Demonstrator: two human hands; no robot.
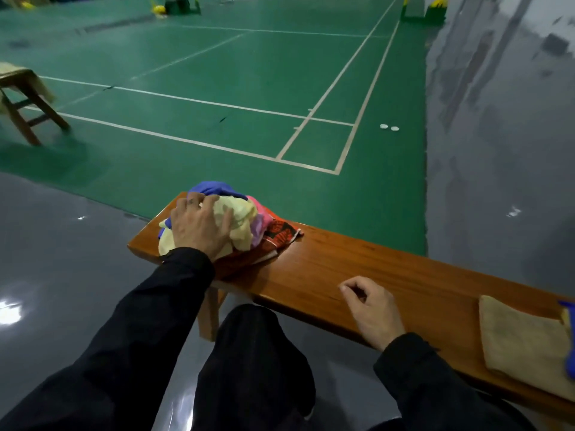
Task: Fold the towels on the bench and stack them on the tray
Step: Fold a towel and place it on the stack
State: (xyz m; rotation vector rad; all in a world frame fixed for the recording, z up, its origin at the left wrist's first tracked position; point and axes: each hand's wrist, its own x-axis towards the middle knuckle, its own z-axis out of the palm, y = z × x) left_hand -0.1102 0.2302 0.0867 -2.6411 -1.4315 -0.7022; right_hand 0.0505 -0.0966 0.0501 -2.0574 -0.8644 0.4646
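1. Head view: a person in black sleeves faces a long polished reddish-brown wooden tabletop (357,265) set beside a green sports court floor (217,88).
2. A crumpled pile of towels (239,222) (pale yellow, blue, pink, and one red-and-black patterned) sits at the far left end of the tabletop.
3. Left hand (199,225) lies on top of the pile, fingers spread and curving over the pale yellow towel (236,219). Whether it is gripping or only pressing cannot be told.
4. Right hand (370,306) hovers over the tabletop's near edge, well apart from the pile, fingers loosely curled, holding nothing.
5. A folded beige towel (522,340) lies at the right end of the tabletop; a blue object (571,337) is cut off by the frame edge beside it. The tray is not identifiable.
6. Judgement: the step in hand is taking the next towel from the pile; most towels remain unfolded.
7. Next move likely calls for separating one towel cleanly from the tangle, then spreading it flat on the bare middle stretch with both hands.
8. Background: a wooden stool (28,101) stands at the far left.
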